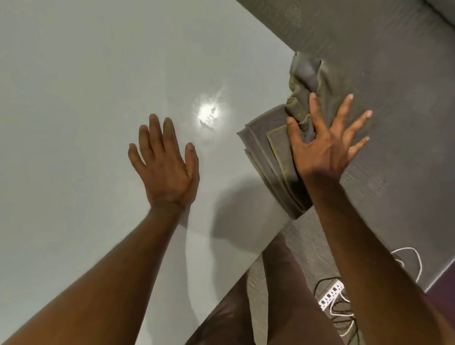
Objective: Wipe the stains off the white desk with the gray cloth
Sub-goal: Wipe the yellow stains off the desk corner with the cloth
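The white desk (pixel 79 96) fills the left and middle of the view, with a bright light reflection on it. The gray cloth (pixel 272 153), folded with a bunched upper part, lies at the desk's right edge and partly hangs past it. My right hand (pixel 326 143) rests on the cloth with fingers spread, palm pressing it down. My left hand (pixel 165 163) lies flat on the bare desk, fingers apart, holding nothing, to the left of the cloth. No stain is clearly visible on the desk.
Gray carpet floor (pixel 411 103) lies beyond the desk's right edge. A white perforated strip (pixel 330 296) and tangled white and dark cables (pixel 345 318) lie on the floor at lower right. My legs show below the desk edge.
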Motion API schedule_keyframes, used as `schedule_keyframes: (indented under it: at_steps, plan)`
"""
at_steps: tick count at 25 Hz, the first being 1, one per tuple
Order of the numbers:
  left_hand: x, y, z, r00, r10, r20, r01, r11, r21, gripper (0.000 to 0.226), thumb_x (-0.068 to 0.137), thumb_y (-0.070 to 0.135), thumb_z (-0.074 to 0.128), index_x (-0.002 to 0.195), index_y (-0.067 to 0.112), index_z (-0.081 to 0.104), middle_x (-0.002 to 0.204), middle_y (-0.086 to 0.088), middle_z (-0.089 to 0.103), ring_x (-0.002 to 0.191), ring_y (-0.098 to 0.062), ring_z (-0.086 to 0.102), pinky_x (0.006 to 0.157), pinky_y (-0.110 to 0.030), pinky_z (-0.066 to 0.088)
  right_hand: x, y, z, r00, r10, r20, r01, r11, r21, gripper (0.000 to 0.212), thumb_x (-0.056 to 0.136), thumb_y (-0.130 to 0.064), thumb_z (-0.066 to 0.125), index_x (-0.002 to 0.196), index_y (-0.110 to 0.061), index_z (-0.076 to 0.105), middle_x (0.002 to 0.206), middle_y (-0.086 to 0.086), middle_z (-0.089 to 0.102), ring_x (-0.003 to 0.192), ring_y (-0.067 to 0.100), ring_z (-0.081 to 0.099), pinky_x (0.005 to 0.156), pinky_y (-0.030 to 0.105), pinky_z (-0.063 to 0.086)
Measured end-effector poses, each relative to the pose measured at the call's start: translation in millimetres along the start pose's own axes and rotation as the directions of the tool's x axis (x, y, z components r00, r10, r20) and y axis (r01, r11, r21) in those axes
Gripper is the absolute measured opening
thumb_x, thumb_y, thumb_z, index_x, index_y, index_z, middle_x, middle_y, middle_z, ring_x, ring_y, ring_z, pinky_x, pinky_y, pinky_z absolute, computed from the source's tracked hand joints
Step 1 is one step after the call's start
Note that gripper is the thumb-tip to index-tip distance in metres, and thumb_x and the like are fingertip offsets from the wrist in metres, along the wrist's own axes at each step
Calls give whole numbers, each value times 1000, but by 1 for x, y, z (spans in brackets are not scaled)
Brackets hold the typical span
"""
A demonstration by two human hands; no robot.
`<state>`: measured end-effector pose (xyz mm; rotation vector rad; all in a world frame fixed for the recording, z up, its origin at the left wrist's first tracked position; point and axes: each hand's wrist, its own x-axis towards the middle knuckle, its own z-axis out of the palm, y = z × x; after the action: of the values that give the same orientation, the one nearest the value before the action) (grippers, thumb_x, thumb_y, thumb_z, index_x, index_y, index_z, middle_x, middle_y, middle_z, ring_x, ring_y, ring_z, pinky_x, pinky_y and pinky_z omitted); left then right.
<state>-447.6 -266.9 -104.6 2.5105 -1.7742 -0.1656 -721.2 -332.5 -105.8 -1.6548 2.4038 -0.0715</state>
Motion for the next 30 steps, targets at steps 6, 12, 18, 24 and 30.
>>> schedule_keyframes:
  at_steps: [6,12,18,24,30]
  plan:
    - [0,-2,1,1000,-9,20,9,1000,11,65,109,49,26,165,16,23,175,-9,19,160,-33,21,127,-59,20,51,-35,-8,997,-82,-8,82,996,23,69,100,-62,36,165,-43,22,175,12,19,162,38,14,128,65,10]
    - [1,-1,3,1000,-2,-6,2,1000,9,64,109,49,28,164,16,26,174,-10,22,159,-35,24,125,-60,23,63,-105,0,974,-226,-35,225,974,-21,67,103,-46,34,167,-28,25,174,15,22,162,33,18,130,55,18]
    - [0,-1,2,1000,7,-30,-5,997,71,61,108,46,26,161,15,29,172,-12,27,154,-36,30,120,-59,29,-49,-75,10,881,-473,-7,473,881,-23,63,107,-41,34,166,-20,30,174,17,20,163,35,15,129,55,24]
    - [9,-6,-1,999,-3,-39,7,995,98,63,108,48,20,160,14,31,171,-11,29,153,-36,32,118,-57,31,-83,-16,14,910,-411,-55,409,912,-43,62,104,-38,48,162,-19,39,171,20,30,160,37,26,124,58,31]
    - [1,2,1,1000,5,-19,-3,998,58,64,108,48,24,163,15,29,173,-11,25,157,-35,28,123,-57,25,-7,-16,-1,985,-144,-99,137,988,-75,64,106,-41,32,167,-22,25,174,19,19,163,37,16,130,57,21]
